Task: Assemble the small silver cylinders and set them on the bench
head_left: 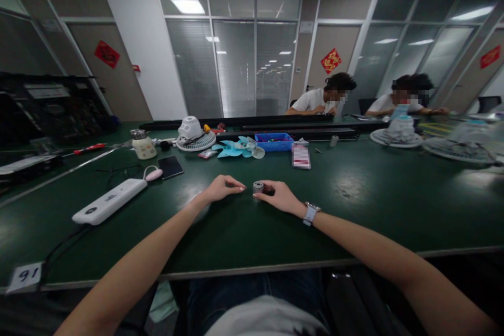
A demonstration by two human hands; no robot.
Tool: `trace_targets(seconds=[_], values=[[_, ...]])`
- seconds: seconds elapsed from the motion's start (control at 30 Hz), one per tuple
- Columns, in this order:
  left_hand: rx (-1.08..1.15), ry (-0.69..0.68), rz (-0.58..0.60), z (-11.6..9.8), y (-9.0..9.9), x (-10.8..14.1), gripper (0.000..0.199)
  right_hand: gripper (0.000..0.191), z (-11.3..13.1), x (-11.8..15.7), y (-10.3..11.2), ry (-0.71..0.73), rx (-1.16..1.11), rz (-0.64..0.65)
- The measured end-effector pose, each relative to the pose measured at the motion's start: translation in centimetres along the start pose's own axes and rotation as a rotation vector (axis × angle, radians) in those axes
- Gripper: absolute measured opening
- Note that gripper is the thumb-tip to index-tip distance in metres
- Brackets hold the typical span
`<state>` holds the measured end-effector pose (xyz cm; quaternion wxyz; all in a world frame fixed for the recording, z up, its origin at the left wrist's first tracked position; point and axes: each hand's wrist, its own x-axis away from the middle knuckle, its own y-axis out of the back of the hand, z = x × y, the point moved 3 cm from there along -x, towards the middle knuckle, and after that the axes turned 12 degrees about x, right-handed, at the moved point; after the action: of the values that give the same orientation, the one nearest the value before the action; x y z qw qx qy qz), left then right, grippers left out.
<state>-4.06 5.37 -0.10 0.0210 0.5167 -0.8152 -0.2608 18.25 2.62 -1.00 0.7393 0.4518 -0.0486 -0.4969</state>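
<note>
A small grey metal cylinder (258, 188) stands upright on the green table, with dark openings in its top face. My right hand (281, 195) grips it from the right between thumb and fingers. Just left of the cylinder, my left hand (225, 187) is closed in a pinch, its fingertips a short gap away from the metal. Whatever those fingertips hold, if anything, is too small to name. Beyond my hands lie a light-blue fan blade (236, 148) and a blue tray (274, 142) of small parts.
A white power strip (110, 202), a dark phone (170, 167) and a patterned bottle (143, 145) are on the left. A white fan part (191, 134) and a labelled packet (301, 155) lie farther back. Two people (315, 101) sit across the green table (354, 220).
</note>
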Motion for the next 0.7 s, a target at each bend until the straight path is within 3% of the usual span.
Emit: trace_targets(seconds=[0.1,0.23,0.33,0.43,0.53,0.6,0.7], values=[[0.003,0.054,0.098,0.4,-0.5,0.2,0.021,0.042,0.0,0.1,-0.1,-0.004,0.013,0.001],[-0.029,0.058,0.117,0.3,-1.0,0.1,0.024,0.04,-0.2,-0.1,-0.1,0.003,-0.004,-0.021],[-0.043,0.075,0.11,0.2,-0.9,0.3,0.03,0.038,-1.6,-1.0,1.6,-0.008,-0.008,-0.132],[-0.049,0.117,0.062,0.4,-0.9,0.3,0.041,0.036,-4.9,-1.8,5.8,-0.105,0.113,-0.376],[-0.054,0.118,-0.067,0.8,-0.8,0.1,0.044,0.037,-9.7,-1.6,10.7,-0.321,0.382,-0.618],[-0.065,0.121,-0.162,1.3,-0.7,-0.1,0.043,0.037,-13.0,-0.9,13.1,-0.469,0.522,-0.676],[-0.085,0.143,-0.229,2.2,-0.6,-0.5,0.044,0.036,-17.0,0.1,14.7,-0.626,0.611,-0.614]])
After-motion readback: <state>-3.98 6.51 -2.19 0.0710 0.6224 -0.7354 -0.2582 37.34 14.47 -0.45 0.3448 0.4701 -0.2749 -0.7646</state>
